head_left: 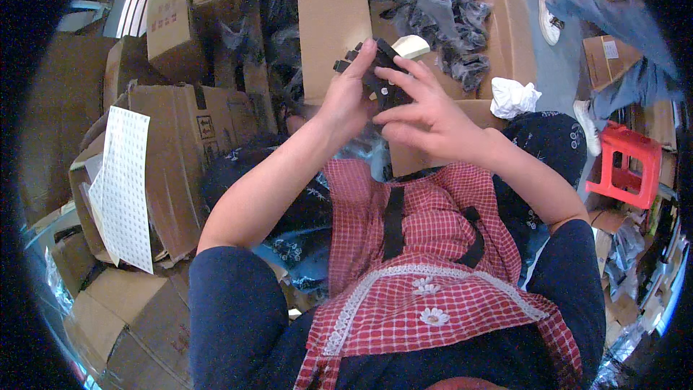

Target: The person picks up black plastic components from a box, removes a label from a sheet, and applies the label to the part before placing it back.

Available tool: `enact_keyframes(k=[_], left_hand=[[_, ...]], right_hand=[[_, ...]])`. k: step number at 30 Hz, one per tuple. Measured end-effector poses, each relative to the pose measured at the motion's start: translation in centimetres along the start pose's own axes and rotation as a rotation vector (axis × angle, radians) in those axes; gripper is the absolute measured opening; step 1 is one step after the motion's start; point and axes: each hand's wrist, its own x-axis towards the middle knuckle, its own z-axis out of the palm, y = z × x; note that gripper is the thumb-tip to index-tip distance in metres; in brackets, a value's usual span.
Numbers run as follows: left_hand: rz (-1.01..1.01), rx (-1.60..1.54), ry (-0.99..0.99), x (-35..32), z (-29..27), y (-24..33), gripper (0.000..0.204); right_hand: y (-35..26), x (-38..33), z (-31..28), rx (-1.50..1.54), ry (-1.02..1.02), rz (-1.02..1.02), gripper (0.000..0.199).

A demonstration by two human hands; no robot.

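My left hand (348, 101) is closed around a black plastic part (386, 90) with small blocky projections, its thumb pointing up along the near side. My right hand (433, 115) comes in from the other side with fingers spread, the fingertips at the edge of the part. Beyond the hands stands an open cardboard box (333, 22), which holds many black pieces wrapped in clear plastic (440, 7). A cream-coloured curved piece (411, 46) shows just behind my right fingers. What the part is exactly cannot be made out.
Cardboard boxes (173, 29) are stacked at the left, with a sheet of small printed labels (124, 188) on one. A crumpled white wad (514, 97) lies by the open box. At the right are a red plastic stool (626, 166) and another person's legs (613, 29).
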Motion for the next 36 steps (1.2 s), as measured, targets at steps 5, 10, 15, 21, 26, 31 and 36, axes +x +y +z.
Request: enact_keyframes(k=[5, 10, 15, 21, 26, 31, 36], left_hand=[[-0.014, 0.041, 0.003, -0.3, 0.2, 0.6, 0.042], [-0.075, 0.028, 0.032, -0.3, 0.9, 0.5, 0.042], [-0.062, 0.153, 0.008, -0.7, 0.9, 0.2, 0.029], [-0.019, 0.282, 0.043, -1.4, 1.7, 0.0, 0.025], [0.054, 0.407, 0.024, -1.3, 1.7, -0.5, 0.029], [0.17, 0.465, -0.021, -1.2, 2.3, -0.3, 0.031], [0.204, 0.64, 0.034, -1.3, 4.1, 0.1, 0.031]], right_hand=[[2.5, 0.8, -3.8, 0.233, 0.171, 0.3, 0.022], [6.1, -0.3, -2.4, 0.366, 0.095, 0.496, 0.034], [5.5, -0.2, -1.0, 0.645, 0.076, 0.575, 0.035], [5.4, -1.0, -0.3, 0.61, 0.104, 0.557, 0.037], [4.5, -0.8, -0.7, 0.6, 0.074, 0.549, 0.041], [4.7, -0.3, -2.0, 0.789, 0.093, 0.631, 0.036], [6.3, -1.0, -2.1, 0.681, 0.175, 0.581, 0.031]])
